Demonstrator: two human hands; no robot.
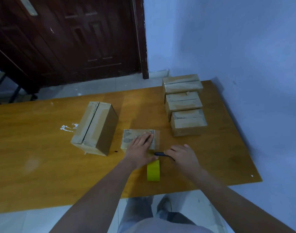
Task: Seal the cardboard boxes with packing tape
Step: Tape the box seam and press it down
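Left hand (141, 145) lies flat, fingers straight, pressing the top of the small box (139, 140) at the table (43, 148) centre. Right hand (181, 157) grips a dark cutter (160, 154), tip pointing left at the box's near right corner. Tape roll (153, 170) stands on edge just below the box, between the hands; a clear strip seems to run from it up over the box top, hard to confirm. Strip axis runs near-to-far; cutter lies across it. Right hand is nearer the cut point. Likely step: cutting the tape. Large box (95, 128) sits left, flaps unsealed. Three boxes (186, 105) line up far right.
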